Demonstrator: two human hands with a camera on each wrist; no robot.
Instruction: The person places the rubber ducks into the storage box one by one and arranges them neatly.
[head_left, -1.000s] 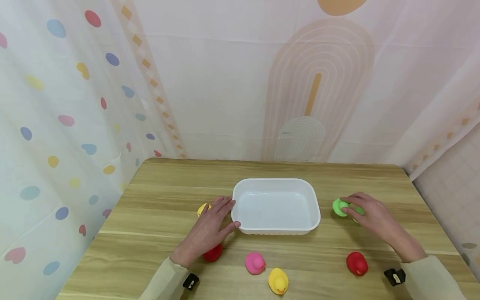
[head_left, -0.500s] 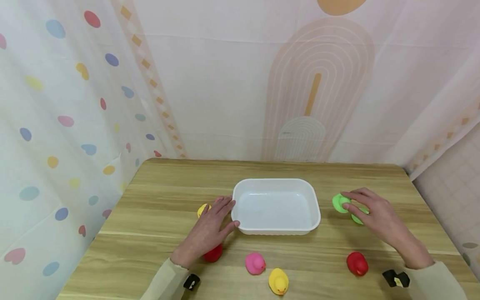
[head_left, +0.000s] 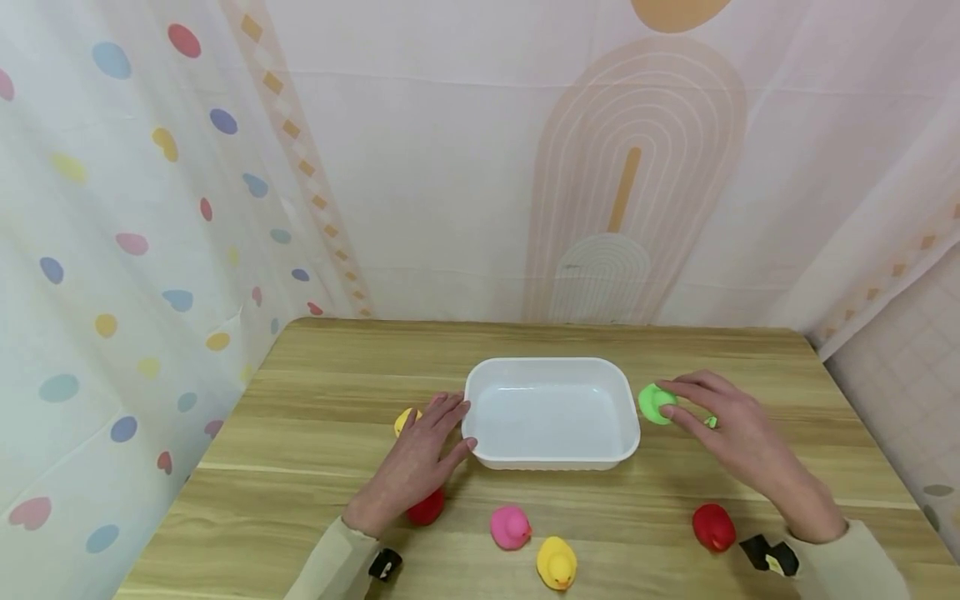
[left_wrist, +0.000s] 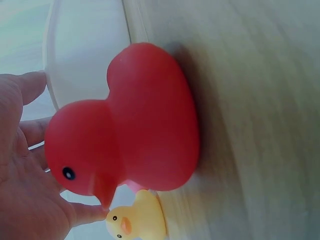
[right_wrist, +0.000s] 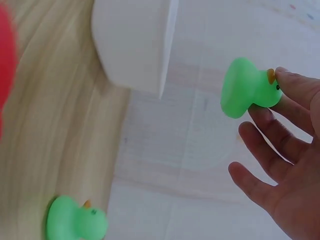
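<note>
A green rubber duck [right_wrist: 240, 89] is pinched by its head between the thumb and fingers of my right hand [head_left: 738, 429], raised off the table just right of the white basin [head_left: 555, 458]. My left hand [head_left: 416, 462] lies with fingers spread, thumb and fingertips at the basin's left rim. Below the left palm sits a red rubber duck [left_wrist: 150, 115], partly hidden in the head view. A yellow rubber duck [left_wrist: 142, 217] stands beyond it, near the left fingers. A second green duck [right_wrist: 75, 220] stays on the table, mostly covered by my right hand in the head view.
Nearer the front of the wooden table [head_left: 322, 367] are a pink duck [head_left: 511, 527], a yellow duck [head_left: 557, 563] and another red duck [head_left: 714, 527]. A patterned curtain [head_left: 450, 167] hangs behind the table and along its left side.
My right hand has lifted the green duck and carried it left toward the basin, leaving the second green duck behind. The left hand has stayed in place.
</note>
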